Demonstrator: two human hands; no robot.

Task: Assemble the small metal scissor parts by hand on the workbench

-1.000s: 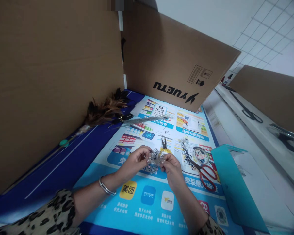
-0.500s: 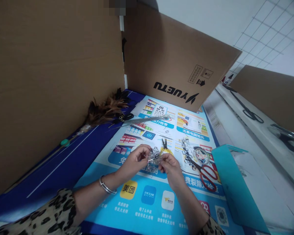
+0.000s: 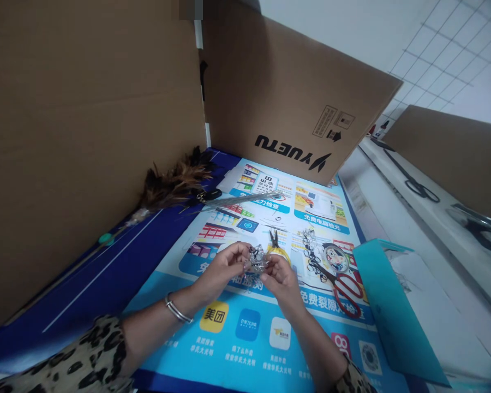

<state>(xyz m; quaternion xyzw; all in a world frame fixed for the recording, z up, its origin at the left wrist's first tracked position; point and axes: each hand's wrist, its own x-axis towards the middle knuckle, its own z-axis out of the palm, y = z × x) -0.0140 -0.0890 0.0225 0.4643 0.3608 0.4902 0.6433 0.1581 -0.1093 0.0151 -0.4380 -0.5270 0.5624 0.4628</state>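
Between my two hands is a small tangled piece of silvery wire, with dark bits in it and loose strands hanging beneath. My left hand pinches its left side with thumb and fingertips. On the opposite side, my right hand grips the edge with bent fingers. Yellow-handled pliers lie just behind the wire piece, jaws pointing away and handles partly covered by my right hand. To the right, red-handled scissors rest near a string of wire loops and a round dish of small pieces.
A bundle of thin straight wires lies farther back on the printed sheet. At left are a feather duster and a dark keyring. Cardboard panels wall the back and left. A teal box stands at right.
My right hand's fingers have shifted a little around the wire piece, which appears slightly turned. The left hand keeps its pinch, and the view has moved slightly.
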